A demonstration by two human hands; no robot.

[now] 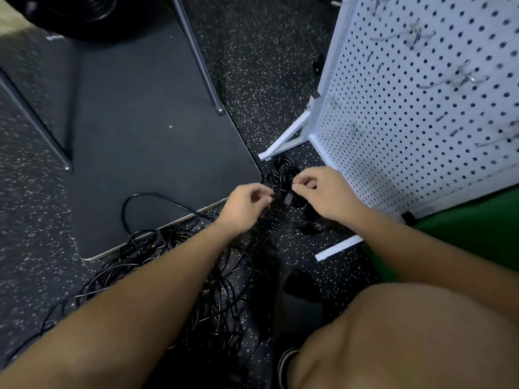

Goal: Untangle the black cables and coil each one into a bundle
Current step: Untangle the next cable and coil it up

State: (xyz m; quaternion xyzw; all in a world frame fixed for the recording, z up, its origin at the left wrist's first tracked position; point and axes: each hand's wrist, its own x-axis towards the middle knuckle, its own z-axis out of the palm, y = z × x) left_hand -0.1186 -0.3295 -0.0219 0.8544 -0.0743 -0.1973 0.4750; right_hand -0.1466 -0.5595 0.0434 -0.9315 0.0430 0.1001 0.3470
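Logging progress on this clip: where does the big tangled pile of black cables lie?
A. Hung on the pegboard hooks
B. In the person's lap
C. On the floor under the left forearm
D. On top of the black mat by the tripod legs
C: the tangle spreads over the speckled floor beneath the left forearm, at the near edge of the mat.

The floor (266, 66) is black, flecked all over with small white specks. On it at the left lies a plain dark grey mat (146, 141) with a pale edge. The tangled cables (213, 299) near the middle are glossy black, as is the coil (283, 171) farther off. At the right, the pegboard (415, 113) is white, dotted with regular rows of dark holes, with silvery hooks (404, 37). A green surface (460, 234) shows near right.
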